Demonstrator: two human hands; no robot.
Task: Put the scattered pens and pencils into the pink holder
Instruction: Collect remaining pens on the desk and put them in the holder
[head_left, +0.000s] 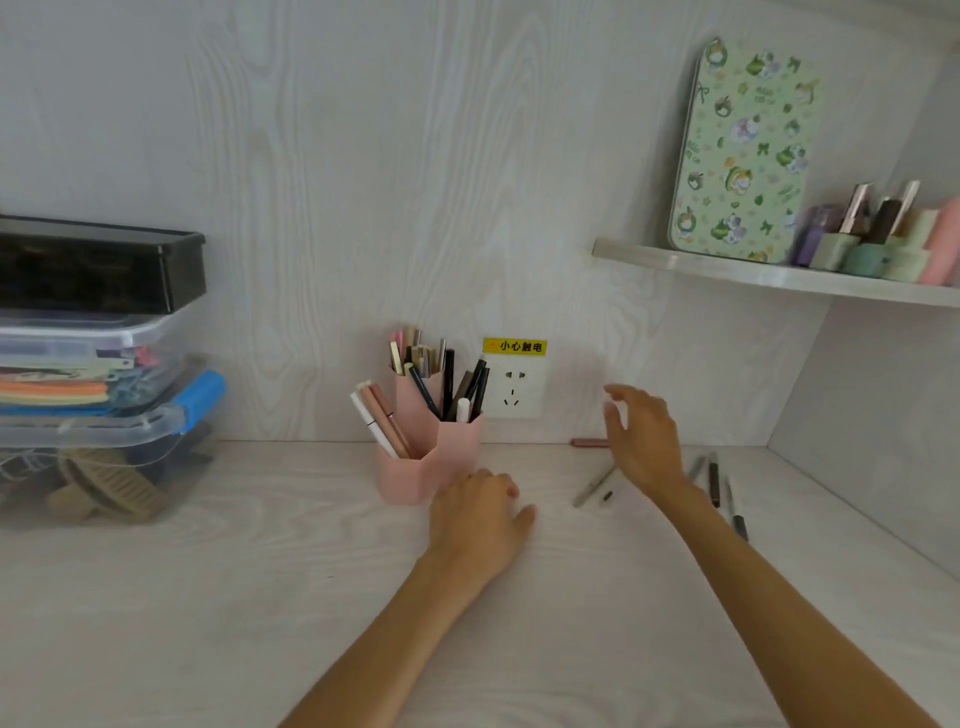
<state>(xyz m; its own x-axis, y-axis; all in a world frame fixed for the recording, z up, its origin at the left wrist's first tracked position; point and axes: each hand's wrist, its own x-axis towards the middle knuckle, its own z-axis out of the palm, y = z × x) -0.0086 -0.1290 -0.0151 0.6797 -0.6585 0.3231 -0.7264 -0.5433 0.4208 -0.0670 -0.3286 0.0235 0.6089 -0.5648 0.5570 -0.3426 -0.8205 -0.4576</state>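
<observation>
Desk: pink holder stands at the back wall, already stocked with pens. Left hand rests just right of the holder's base, fingers loosely curled, holding nothing. Right hand hovers farther right of the holder, fingers spread, empty. Loose pens lie right of the holder, beyond that hand; one pink pen lies at the wall.

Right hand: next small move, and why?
Probably lower the right hand onto the pink pen lying by the back wall and pinch it. The hand hovers open just above it, holding nothing, while the left hand rests by the pink holder. Several gray pens still lie loose on the desk.
</observation>
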